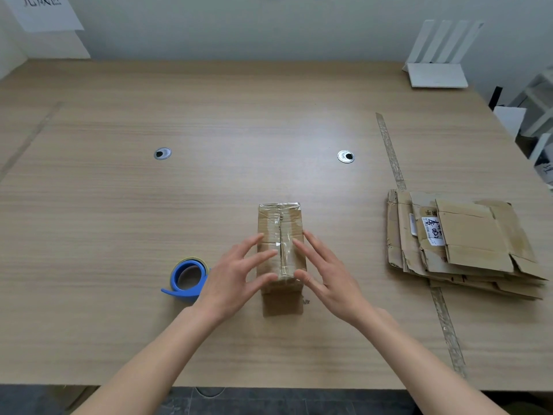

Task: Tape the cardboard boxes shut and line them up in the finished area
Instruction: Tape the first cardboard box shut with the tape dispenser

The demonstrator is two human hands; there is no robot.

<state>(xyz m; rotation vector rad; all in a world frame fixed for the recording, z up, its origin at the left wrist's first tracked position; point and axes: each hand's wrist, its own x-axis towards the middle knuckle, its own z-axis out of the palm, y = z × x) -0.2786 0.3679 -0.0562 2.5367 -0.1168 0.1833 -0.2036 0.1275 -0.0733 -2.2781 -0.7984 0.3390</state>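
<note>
We've got the taped box (281, 250) mid counter (119, 205), both grips wide: left hand (236, 280) & right hand (326, 274) w/ fingers spread on top. Tape roll (188, 277) just left.

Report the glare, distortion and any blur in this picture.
Head view: soft glare whitens the table beyond the cardboard box; clear tape on the box glints; wide-angle bend curves the table's far edge and the tape strip; both hands, left hand and right hand, look sharp.
</note>
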